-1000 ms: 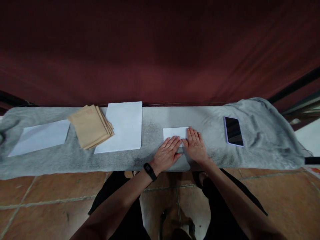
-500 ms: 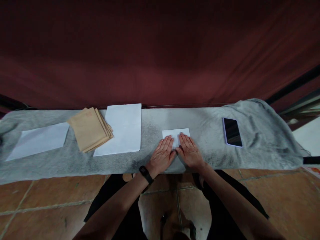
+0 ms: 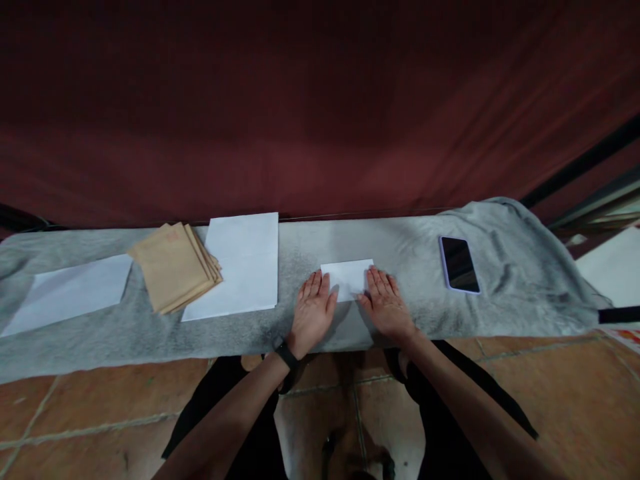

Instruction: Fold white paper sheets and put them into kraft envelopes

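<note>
A small folded sheet of white paper [image 3: 347, 279] lies flat on the grey cloth between my two hands. My left hand [image 3: 314, 310] rests palm down at its left edge, fingers stretched out, the thumb over the paper. Flat at the right edge is my right hand [image 3: 386, 303], with its fingertips on the paper's corner and its thumb near the lower edge. Neither hand grips anything. A dark band [image 3: 287, 353] circles my left wrist.
Left of my hands lie larger white sheets [image 3: 245, 260], partly covered by a stack of brown paper envelopes [image 3: 173, 267]. Another white sheet [image 3: 75, 293] is farther left. A phone [image 3: 460, 265] in a purple case lies right. A dark red curtain [image 3: 320, 167] hangs behind the cloth-covered bench [image 3: 415, 247].
My hands have slid apart, from the middle of the small paper out to its left and right edges. More of the paper now shows. The view has shifted slightly.
</note>
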A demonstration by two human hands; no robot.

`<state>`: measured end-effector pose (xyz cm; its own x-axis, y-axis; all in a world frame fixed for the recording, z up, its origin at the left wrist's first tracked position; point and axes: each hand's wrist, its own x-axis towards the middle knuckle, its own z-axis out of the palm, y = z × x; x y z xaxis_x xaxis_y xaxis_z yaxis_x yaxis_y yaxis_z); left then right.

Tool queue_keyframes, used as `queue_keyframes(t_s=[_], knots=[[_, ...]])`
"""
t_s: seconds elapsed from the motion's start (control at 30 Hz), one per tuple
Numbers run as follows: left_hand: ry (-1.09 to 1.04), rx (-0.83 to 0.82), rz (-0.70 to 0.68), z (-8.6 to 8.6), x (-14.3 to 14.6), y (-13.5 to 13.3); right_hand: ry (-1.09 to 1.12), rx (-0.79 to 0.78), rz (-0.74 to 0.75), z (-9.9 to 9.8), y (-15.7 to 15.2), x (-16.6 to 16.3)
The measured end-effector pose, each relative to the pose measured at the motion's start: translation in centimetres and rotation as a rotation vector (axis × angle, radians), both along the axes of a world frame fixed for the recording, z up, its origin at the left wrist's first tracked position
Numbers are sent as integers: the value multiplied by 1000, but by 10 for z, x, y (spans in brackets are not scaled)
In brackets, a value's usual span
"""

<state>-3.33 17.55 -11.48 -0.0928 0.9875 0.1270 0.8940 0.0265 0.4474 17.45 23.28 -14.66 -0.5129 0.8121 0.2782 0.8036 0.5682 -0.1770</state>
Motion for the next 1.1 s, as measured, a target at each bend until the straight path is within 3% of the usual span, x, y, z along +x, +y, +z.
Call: queue_keyframes(t_s=[0.3,0.53,0.67,0.77,0.9,1.1], knots=[[-1009,-7,324,8,-8,32,-38,-1,-34,8,-8,-21],[-1237,73,412,20,-1,33,-38,-11,-7,10,-9,-22],[-1444,22,488,25,0,35,-33,-22,14,14,-12,-27],[-1602,-6,443,30,-1,37,14,-75,22,25,-11,-30],[-1683,-72,268,37,2,39,316,-290,24,45,1,-31],[-1527,-134,163,33,16,34,1256,-789,-145,56,13,-42]])
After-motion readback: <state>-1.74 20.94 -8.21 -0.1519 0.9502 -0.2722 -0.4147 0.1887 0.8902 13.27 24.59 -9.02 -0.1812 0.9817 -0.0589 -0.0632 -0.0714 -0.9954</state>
